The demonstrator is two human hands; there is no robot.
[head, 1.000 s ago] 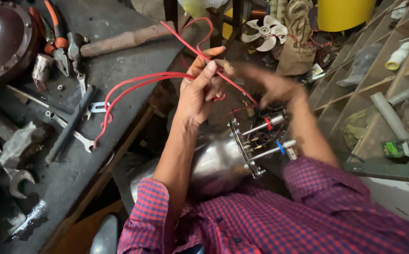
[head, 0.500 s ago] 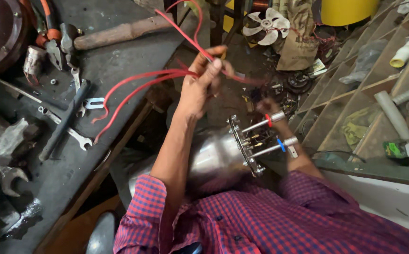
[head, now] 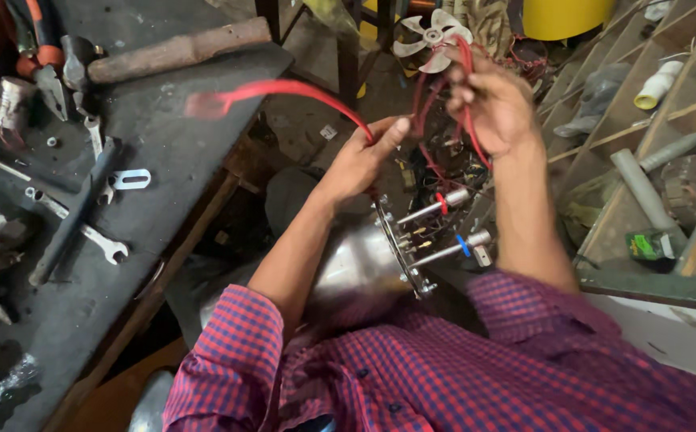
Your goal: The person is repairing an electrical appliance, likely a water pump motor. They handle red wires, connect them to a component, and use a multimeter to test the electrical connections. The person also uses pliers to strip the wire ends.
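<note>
A shiny metal motor housing (head: 356,268) rests in my lap, with two long bolts and a plate at its open end. Red wires (head: 284,86) run up from it. My left hand (head: 362,158) pinches one red wire that arcs leftwards over the bench. Raised above the housing, my right hand (head: 496,100) is closed around a bunch of red wires (head: 466,72). Both forearms come out of a red and blue checked shirt.
A dark workbench (head: 164,152) at the left carries a hammer (head: 164,52), spanners (head: 84,232), pliers and metal parts. A small white fan blade (head: 432,36) and a yellow container (head: 564,16) lie ahead. Wooden shelves (head: 660,104) with pipes stand at the right.
My right hand has risen from beside the housing and gathered the red wires. My left hand has dropped lower, and the wire loops have lifted off the bench.
</note>
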